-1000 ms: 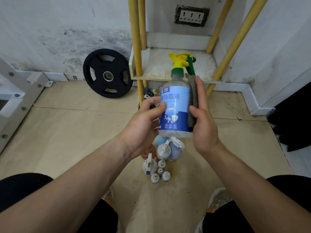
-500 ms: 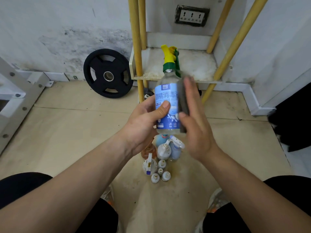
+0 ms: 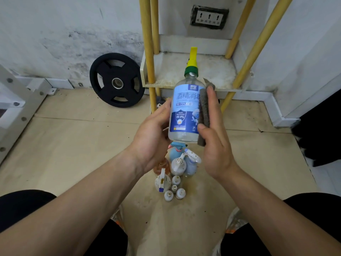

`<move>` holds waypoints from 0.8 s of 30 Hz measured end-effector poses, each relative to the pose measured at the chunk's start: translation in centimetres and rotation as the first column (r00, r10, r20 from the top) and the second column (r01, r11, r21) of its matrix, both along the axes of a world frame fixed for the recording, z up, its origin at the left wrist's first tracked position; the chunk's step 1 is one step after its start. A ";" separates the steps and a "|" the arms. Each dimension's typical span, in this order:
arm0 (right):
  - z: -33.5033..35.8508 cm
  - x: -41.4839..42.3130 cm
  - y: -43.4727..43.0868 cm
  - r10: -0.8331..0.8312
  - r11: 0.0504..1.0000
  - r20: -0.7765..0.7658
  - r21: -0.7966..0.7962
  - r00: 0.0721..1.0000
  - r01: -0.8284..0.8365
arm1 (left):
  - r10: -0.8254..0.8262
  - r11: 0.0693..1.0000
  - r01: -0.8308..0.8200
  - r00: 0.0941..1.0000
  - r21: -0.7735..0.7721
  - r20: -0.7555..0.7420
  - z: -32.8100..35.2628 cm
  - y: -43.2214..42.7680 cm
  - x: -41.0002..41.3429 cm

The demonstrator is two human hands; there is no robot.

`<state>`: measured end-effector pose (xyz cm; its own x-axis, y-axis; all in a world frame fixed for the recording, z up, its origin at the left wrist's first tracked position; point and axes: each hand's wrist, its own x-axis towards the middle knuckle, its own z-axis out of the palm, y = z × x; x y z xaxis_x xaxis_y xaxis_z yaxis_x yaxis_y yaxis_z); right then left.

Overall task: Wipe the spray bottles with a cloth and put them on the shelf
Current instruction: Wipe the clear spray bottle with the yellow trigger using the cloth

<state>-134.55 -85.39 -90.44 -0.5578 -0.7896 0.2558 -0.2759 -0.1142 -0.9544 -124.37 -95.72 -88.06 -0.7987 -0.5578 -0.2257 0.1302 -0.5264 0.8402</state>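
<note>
At centre frame, a clear spray bottle (image 3: 184,111) is held upright in the air between two bare hands. It has a green collar, a yellow trigger head and a blue label with Chinese characters, "99.9%" inside a shield shape, and a line that looks like "70-75%". A little clear liquid seems to sit near its base; the level is hard to judge.

The left hand (image 3: 153,137) cups the bottle from 9 o'clock, fingers curled around its back. The right hand (image 3: 215,143) is at 3 o'clock, fingers extended flat, thumb hooked in front, pinning a folded grey cloth (image 3: 203,115) against the bottle's right side.

Below the bottle, at 6 o'clock, a cluster of other bottles (image 3: 175,172) stands on the tan floor (image 3: 73,145): about four spray bottles, in blue, white and orange tones, and four small white capped bottles in front. Several are stained.

At 12 o'clock behind the bottle is the shelf (image 3: 212,71), a soiled white board on four yellow poles, with nothing resting on it. Above it a triple wall socket (image 3: 209,17). At 10 o'clock one black weight plate (image 3: 117,80) leans on the wall
</note>
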 end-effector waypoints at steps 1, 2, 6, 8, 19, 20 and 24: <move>0.0 -0.1 0.0 0.012 1.000 0.059 -0.025 0.998 -0.011 | -0.001 1.000 0.001 1.000 0.008 -0.018 -0.1 0.0 0.1; 0.0 -0.2 0.1 0.023 0.999 0.094 -0.045 0.995 -0.019 | -0.012 1.000 0.012 0.999 0.013 -0.039 -0.2 -0.1 0.1; -0.1 0.1 0.1 0.028 0.997 0.195 -0.076 0.980 -0.014 | -0.057 0.997 0.059 0.997 0.043 -0.052 -0.3 -0.6 0.5; -0.4 0.1 0.1 0.019 0.998 0.219 -0.064 0.975 -0.005 | -0.097 0.994 0.098 0.994 0.041 -0.043 -0.2 -0.7 0.7; 1.0 -0.7 -1.0 -0.082 0.995 -0.073 -0.058 0.994 0.078 | 0.001 0.953 0.003 1.000 -0.302 0.015 0.1 0.7 -0.1; 1.2 -0.7 -0.9 -0.103 0.994 -0.162 -0.043 0.981 0.097 | 0.016 0.947 -0.011 1.000 -0.321 0.013 0.3 0.8 -0.1; 1.5 -0.3 -0.9 -0.089 0.996 -0.480 -0.017 0.873 0.092 | 0.060 0.931 -0.043 0.998 -0.364 0.036 0.6 0.6 -0.1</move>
<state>-134.86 -86.30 -88.93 -0.4372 -0.7440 0.5053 -0.7087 -0.0609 -0.7029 -124.42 -95.13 -87.51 -0.7605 -0.6484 -0.0357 0.1062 -0.1785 0.9782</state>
